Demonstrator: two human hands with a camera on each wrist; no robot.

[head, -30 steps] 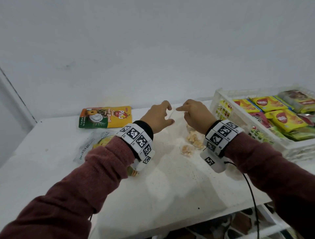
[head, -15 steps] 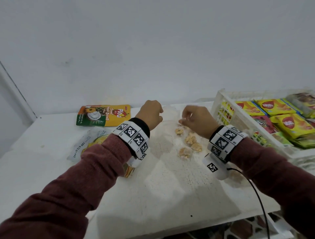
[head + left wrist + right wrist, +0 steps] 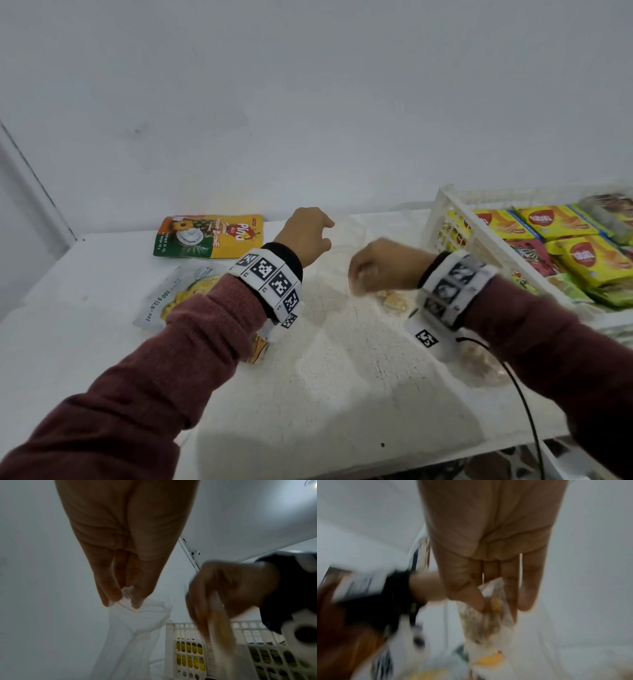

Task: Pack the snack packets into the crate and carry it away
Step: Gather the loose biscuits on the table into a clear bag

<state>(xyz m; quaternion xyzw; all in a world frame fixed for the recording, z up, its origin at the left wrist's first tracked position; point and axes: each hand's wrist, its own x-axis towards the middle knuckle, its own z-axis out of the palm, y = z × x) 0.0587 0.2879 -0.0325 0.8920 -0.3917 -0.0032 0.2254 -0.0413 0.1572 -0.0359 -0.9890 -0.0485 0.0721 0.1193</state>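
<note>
A clear plastic packet (image 3: 390, 299) of pale yellow snack pieces lies between my hands on the white table (image 3: 342, 394). My left hand (image 3: 318, 233) pinches the packet's crumpled clear top (image 3: 137, 615) between thumb and fingertips (image 3: 109, 596). My right hand (image 3: 363, 274), blurred by motion, pinches another edge of the same packet (image 3: 481, 626) with thumb against fingers. The white slatted crate (image 3: 445, 219) stands at the right and holds several yellow, red and green packets (image 3: 548, 222).
A yellow-green Pina packet (image 3: 209, 236) lies at the back left by the wall. In front of it lies a white packet of yellow chips (image 3: 178, 294). Another clear snack packet (image 3: 479, 363) sits under my right wrist. The table's front edge (image 3: 376, 459) is close.
Both hands have closed their fingers on the clear packet. The right hand has swung left and toward me, now blurred. The left hand stays near the back.
</note>
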